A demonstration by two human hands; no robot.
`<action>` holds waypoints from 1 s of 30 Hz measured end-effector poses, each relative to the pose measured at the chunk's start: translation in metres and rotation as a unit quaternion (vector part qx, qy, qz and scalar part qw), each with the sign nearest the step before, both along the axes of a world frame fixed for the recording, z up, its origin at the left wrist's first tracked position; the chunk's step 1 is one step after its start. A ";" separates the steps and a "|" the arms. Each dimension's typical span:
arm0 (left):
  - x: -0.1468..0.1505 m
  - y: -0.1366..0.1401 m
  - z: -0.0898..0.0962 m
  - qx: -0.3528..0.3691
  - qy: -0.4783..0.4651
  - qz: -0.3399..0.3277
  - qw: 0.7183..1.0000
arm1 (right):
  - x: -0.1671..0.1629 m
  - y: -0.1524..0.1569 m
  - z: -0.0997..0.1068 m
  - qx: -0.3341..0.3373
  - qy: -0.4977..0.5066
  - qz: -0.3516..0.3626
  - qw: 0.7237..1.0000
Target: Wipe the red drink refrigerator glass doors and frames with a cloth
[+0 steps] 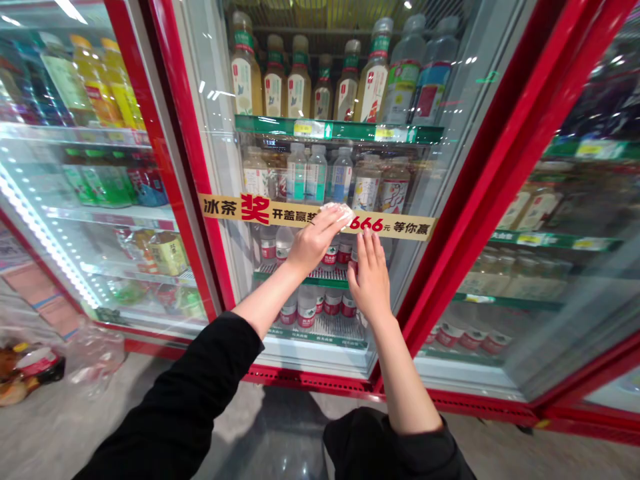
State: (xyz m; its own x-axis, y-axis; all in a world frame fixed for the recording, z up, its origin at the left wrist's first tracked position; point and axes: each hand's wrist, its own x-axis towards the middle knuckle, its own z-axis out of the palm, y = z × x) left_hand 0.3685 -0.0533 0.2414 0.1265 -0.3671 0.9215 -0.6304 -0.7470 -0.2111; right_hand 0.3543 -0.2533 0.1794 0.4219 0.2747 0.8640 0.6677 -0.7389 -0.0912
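White wipe (341, 211) on banner (285, 215), mid-frame
Left hand (314, 241) fingers grip it, seemingly for pressure; right hand (370, 279), fingers released, perhaps braces lower right.

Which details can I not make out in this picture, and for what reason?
In the head view:
The middle lettering of the yellow strip: hidden by the left hand and white wad.
The wad's full shape: covered by that hand.
Figures on the price tags at far right: blurred.
Upper part of the red cooler at right: cut off by the edge.
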 end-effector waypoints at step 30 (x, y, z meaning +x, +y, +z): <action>-0.015 0.055 0.005 -0.061 -0.037 0.047 0.996 | -0.013 0.038 0.010 -0.055 -0.005 0.049 0.997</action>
State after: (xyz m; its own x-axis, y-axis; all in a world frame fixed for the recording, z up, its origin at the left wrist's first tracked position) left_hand 0.3532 0.0015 0.2465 0.0850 -0.2409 0.9668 -0.5418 -0.8255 -0.1581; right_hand 0.3415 -0.2158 0.1899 0.3799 0.4071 0.8306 0.7376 -0.6752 -0.0065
